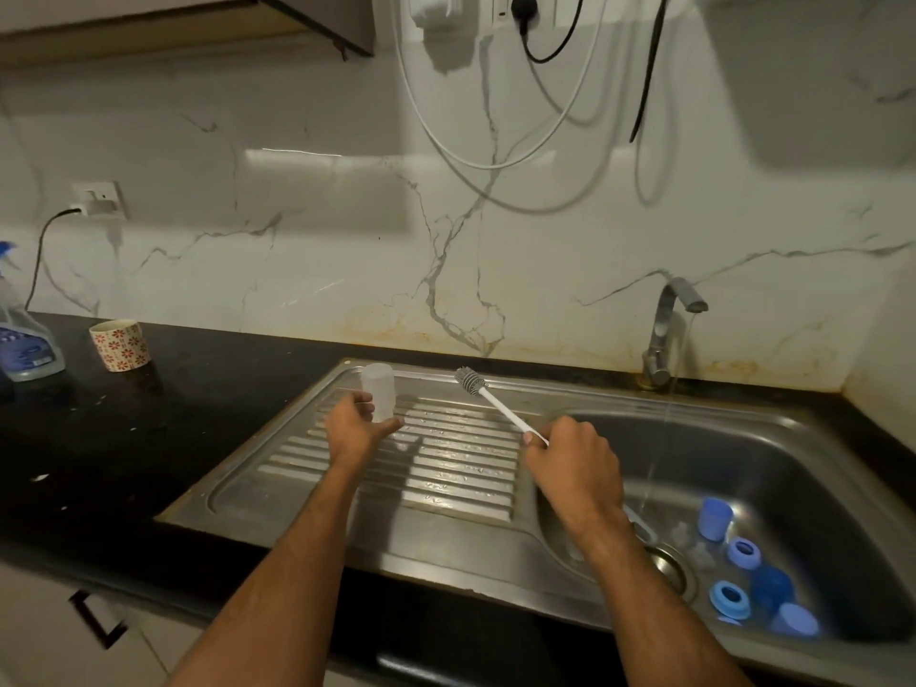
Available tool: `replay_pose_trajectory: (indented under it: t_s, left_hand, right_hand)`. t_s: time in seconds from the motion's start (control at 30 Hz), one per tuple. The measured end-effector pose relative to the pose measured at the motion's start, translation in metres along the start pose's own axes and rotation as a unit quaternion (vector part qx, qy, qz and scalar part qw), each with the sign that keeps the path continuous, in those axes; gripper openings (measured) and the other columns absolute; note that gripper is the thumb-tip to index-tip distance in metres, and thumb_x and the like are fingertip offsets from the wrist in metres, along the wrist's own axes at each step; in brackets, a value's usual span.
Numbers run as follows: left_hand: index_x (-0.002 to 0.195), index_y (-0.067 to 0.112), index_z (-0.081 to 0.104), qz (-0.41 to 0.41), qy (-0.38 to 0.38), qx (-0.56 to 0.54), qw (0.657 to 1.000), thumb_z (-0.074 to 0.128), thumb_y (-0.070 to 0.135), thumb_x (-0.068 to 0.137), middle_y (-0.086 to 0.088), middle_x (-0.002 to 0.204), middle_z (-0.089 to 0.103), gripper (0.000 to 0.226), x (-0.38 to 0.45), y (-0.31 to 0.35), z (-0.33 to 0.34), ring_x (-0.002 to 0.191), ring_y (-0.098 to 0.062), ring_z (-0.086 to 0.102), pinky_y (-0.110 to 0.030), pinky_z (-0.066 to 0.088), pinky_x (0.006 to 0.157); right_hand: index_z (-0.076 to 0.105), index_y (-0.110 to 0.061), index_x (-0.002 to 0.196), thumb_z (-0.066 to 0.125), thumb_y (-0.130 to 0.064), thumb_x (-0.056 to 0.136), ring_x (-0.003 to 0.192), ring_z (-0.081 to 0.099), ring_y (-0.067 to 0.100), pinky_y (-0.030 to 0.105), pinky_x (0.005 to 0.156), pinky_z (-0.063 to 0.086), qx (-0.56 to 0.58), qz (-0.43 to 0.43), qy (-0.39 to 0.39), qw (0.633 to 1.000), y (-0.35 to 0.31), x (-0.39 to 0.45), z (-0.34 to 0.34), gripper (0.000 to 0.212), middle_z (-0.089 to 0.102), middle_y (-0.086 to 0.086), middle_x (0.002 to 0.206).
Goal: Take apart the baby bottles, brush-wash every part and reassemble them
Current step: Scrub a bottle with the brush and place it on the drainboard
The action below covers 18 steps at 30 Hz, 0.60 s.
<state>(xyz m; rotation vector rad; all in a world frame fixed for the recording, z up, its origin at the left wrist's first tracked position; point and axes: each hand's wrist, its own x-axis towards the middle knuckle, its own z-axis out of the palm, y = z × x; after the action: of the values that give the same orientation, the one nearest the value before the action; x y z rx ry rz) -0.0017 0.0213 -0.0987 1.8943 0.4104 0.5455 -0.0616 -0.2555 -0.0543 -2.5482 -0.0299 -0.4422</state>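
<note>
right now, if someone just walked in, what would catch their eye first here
Two bare arms reach over the steel drainboard: the left hand holds a clear bottle bottom-up, the right hand grips a white-handled bottle brush with its grey head pointing away. Next, blue bottle parts lie in the sink basin at right, where the tap is running.

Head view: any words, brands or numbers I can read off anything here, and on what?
None can be read.
Spray bottle on the counter: its blue label carries print, too blurred to make out.
Patterned cup: red flower motifs only, no text.
Clear bottle body in the left hand: no markings visible.
</note>
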Motion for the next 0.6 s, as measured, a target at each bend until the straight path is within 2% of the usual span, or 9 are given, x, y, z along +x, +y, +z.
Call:
replay_pose_trajectory:
  t_s: [0.2,0.4,0.53,0.6]
  left_hand:
    - [0.121,0.008,0.058,0.033,-0.045,-0.007,0.998,0.086,0.014,0.074,-0.007,0.113,0.065,0.055,-0.040,0.023,0.035,0.107,-0.023,0.062,-0.036,0.055,0.094]
    - [0.117,0.011,0.061,0.052,-0.087,-0.006,0.995,0.091,0.018,0.070,-0.004,0.105,0.066,0.056,-0.074,0.046,0.106,0.099,-0.020,0.065,-0.038,0.058,0.091]
    - [0.111,0.012,0.063,0.055,-0.129,-0.014,0.990,0.091,0.016,0.070,-0.002,0.100,0.068,0.050,-0.096,0.061,0.163,0.095,-0.019,0.066,-0.037,0.058,0.089]
    - [0.109,0.010,0.064,0.060,-0.153,-0.012,0.986,0.092,0.014,0.069,-0.004,0.099,0.069,0.049,-0.104,0.068,0.190,0.094,-0.019,0.067,-0.037,0.059,0.088]
  right_hand:
    - [0.072,-0.020,0.102,0.058,-0.042,0.099,0.077,0.065,0.020,0.039,0.071,0.059,-0.027,0.044,0.004,0.999,0.034,-0.018,-0.034,0.027,0.068,-0.001,0.086]
    - [0.072,-0.019,0.100,0.058,-0.041,0.100,0.072,0.059,0.019,0.030,0.061,0.044,-0.070,0.095,0.020,0.993,0.084,-0.025,-0.071,0.026,0.067,-0.001,0.085]
    - [0.071,-0.019,0.095,0.059,-0.043,0.097,0.075,0.065,0.020,0.038,0.067,0.058,-0.075,0.124,0.042,0.989,0.122,-0.025,-0.093,0.027,0.067,0.000,0.083]
    - [0.070,-0.018,0.095,0.059,-0.043,0.097,0.075,0.065,0.021,0.037,0.066,0.057,-0.085,0.134,0.050,0.986,0.140,-0.024,-0.102,0.027,0.067,0.000,0.083]
